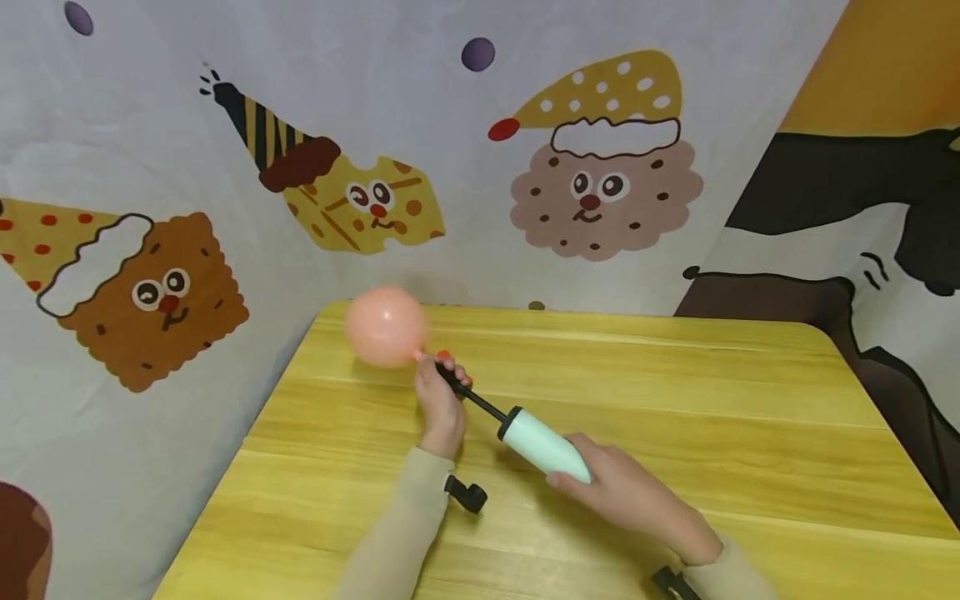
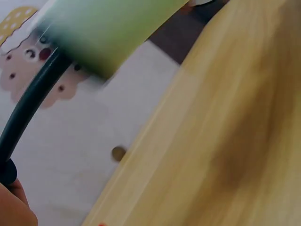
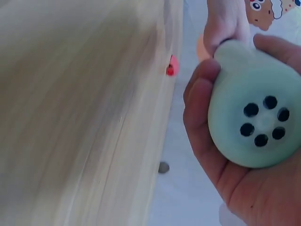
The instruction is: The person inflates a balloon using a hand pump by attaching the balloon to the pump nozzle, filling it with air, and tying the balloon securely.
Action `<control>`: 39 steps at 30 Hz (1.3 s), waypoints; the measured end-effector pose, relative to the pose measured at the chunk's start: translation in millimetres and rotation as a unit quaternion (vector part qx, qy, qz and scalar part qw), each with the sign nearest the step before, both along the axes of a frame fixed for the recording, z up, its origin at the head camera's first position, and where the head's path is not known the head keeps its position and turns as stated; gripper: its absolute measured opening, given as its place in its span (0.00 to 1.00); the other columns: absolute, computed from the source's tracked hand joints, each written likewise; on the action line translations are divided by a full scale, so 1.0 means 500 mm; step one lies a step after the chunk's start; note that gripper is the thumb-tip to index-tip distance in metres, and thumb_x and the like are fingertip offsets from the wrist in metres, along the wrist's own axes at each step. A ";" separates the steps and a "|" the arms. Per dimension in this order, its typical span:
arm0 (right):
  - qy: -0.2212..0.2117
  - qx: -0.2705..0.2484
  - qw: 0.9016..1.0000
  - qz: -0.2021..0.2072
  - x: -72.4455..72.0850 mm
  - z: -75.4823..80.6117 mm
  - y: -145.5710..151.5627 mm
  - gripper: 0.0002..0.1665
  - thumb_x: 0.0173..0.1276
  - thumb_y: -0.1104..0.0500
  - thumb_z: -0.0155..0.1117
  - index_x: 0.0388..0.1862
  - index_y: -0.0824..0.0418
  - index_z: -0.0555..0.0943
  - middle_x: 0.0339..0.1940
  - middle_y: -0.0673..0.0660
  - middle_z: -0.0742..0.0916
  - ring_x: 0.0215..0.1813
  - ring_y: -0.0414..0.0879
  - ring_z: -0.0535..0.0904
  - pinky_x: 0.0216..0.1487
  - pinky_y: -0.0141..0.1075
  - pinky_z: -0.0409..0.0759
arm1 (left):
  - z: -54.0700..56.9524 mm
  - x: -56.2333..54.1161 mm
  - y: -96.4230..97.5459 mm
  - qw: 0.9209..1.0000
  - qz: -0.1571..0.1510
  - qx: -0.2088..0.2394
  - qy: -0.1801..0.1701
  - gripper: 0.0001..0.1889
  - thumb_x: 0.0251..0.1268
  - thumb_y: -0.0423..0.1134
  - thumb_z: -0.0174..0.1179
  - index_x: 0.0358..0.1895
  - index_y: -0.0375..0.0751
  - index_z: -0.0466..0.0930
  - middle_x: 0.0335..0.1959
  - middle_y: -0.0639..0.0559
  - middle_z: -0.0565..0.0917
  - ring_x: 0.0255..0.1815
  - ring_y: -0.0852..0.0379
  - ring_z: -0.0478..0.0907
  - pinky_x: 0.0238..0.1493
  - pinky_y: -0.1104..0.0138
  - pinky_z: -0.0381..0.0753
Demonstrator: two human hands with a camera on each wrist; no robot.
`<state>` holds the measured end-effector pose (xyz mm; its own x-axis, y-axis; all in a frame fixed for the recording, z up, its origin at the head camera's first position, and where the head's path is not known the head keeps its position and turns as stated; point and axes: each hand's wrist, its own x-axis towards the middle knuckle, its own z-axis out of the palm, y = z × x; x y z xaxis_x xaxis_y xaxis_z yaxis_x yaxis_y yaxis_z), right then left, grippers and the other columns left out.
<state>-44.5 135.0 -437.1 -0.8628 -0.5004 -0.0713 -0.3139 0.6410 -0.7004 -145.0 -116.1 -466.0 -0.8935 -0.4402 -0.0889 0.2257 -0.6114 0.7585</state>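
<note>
A partly inflated pink balloon point(image 1: 386, 327) sits over the far left of the table, its neck at my left hand point(image 1: 441, 404). That hand grips the black nozzle end point(image 1: 448, 379) of a hand balloon pump, the balloon's neck close by its fingers. From there a black rod point(image 1: 486, 407) runs to the mint-green pump body point(image 1: 543, 446), which my right hand point(image 1: 626, 487) grips at its near end. In the right wrist view, the holed end point(image 3: 266, 121) of the pump lies in the right palm, fingers curled around it. The left wrist view shows the rod bare between the nozzle end and body.
A small red thing point(image 3: 173, 65) lies on the wood-grain table point(image 1: 712, 417) beyond the left hand, partly hidden by it in the head view. A cloth backdrop point(image 1: 465, 225) printed with cartoon biscuits hangs along the table's back and left edges.
</note>
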 end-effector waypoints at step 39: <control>-0.012 -0.001 0.999 -0.030 -0.002 -0.004 -0.021 0.39 0.73 0.34 0.63 0.67 0.63 0.74 0.37 0.50 0.84 0.33 0.42 0.77 0.32 0.37 0.79 | 0.013 0.003 0.032 1.000 -0.021 -0.012 0.003 0.18 0.89 0.45 0.34 0.35 0.44 0.64 0.24 0.54 0.72 0.18 0.61 0.71 0.21 0.71 0.74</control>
